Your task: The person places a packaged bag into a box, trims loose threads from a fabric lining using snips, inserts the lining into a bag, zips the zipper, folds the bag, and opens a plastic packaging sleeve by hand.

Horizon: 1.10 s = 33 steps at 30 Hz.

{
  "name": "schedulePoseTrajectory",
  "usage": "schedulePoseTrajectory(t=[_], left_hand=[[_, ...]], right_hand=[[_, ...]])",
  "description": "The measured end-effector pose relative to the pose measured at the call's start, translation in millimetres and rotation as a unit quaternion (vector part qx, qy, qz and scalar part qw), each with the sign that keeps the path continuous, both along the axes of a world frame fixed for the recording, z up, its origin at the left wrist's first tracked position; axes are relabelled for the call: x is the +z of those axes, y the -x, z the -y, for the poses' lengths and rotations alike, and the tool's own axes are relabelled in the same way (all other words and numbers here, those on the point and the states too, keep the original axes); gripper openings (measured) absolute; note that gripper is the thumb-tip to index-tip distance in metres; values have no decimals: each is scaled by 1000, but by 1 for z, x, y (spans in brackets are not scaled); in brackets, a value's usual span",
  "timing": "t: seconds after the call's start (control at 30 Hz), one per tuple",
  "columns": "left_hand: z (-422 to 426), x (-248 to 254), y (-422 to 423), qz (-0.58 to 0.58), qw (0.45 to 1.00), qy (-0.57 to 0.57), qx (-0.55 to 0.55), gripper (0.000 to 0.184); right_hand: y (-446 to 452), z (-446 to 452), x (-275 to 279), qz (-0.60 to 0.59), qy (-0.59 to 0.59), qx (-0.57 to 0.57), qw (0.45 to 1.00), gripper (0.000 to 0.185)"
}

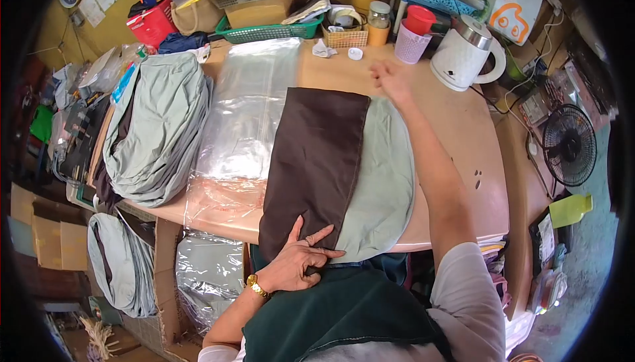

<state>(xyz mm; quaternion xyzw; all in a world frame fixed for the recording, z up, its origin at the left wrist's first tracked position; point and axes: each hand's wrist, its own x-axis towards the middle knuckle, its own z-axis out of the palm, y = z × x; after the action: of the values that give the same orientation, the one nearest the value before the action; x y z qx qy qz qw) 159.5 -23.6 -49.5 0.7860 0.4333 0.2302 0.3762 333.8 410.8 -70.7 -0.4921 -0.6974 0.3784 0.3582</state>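
A folded cloth piece lies in front of me, with a dark brown panel [316, 157] on the left and a pale grey-green part [381, 177] with a rounded edge on the right. My left hand [301, 261], with a gold watch on its wrist, rests at the cloth's near end, fingers spread on the brown panel and one fingertip reaching the grey-green part. Just beyond the cloth's far right corner is my right hand [391, 83]; its fingers are blurred and I see nothing clearly held. Clear plastic bags [248, 97] lie flat to the left of the cloth.
A thick stack of grey-green cloth [159, 124] sits at the table's left. Along the back stand a green basket [271, 30], a jar [379, 21], a pink cup [411, 43] and a white electric kettle [463, 54]. A black fan [569, 144] is at the right.
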Motion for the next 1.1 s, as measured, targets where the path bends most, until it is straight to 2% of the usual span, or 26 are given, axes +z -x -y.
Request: schedulePoseTrajectory(t=[0.03,0.07,0.1,0.13,0.23,0.33,0.4,0.43,0.47,0.5,0.53,0.57,0.6,0.63,0.67,0.7,0.73,0.77,0.8,0.83,0.87,0.93,1.0,1.03,1.07,1.1], left_hand=[[0,0,0,-2,1000,2,-4,14],[-1,0,0,1,1000,10,-5,15],[-1,1,0,4,1000,21,-6,17],[-1,2,1,4,1000,28,-9,17],[-3,0,9,83,996,15,-14,14],[0,-11,25,307,941,130,58,12],[4,-15,25,418,873,160,192,12],[11,-10,22,444,828,178,292,11],[8,-9,23,443,830,178,287,11],[3,-7,26,451,810,158,341,13],[-3,-5,28,458,785,135,396,16],[-15,23,14,474,760,146,419,17],[-23,36,10,476,760,137,421,17],[-30,46,8,496,748,115,427,16],[-35,53,9,515,737,90,429,16],[-39,45,28,440,823,30,358,20],[-44,56,31,353,864,-38,357,26],[-50,81,12,389,839,-107,364,40],[-58,88,19,225,869,-236,372,77],[-65,110,15,102,835,-384,380,99],[-74,121,13,133,802,-413,410,108],[-87,162,23,66,824,-369,424,87],[-100,202,29,130,796,-371,460,56],[-113,218,40,307,782,-357,408,45],[-118,232,51,474,742,-331,338,34],[-105,253,55,511,755,-266,312,34]], right_hand=[[10,30,19,-39,78,57,995,29],[15,42,14,-40,79,55,995,29],[19,53,5,96,-88,117,985,27],[21,64,-4,228,-246,174,926,25],[27,54,-22,207,-158,113,959,26],[22,71,10,207,-157,70,963,23],[21,76,24,199,-130,52,970,24],[21,82,33,199,-129,47,970,24],[21,91,41,81,-77,102,988,28],[23,102,47,-40,-26,157,986,34],[30,112,45,-114,0,299,947,39],[34,151,70,-80,24,380,921,44],[39,193,97,-44,47,457,887,48],[52,218,99,54,18,549,834,50],[66,225,101,55,8,553,831,50],[80,229,102,149,-121,534,824,33],[90,231,106,237,-245,497,798,19],[99,219,128,180,-249,473,826,14],[108,201,156,122,-250,448,849,9],[121,194,178,-22,-319,379,868,8],[123,200,229,-46,-304,345,887,12],[123,206,297,-152,-331,345,865,21],[102,220,318,-145,-354,375,845,28],[87,227,323,-136,-370,400,828,36],[89,208,312,-86,-394,399,823,40],[91,190,302,-36,-420,397,815,45]])
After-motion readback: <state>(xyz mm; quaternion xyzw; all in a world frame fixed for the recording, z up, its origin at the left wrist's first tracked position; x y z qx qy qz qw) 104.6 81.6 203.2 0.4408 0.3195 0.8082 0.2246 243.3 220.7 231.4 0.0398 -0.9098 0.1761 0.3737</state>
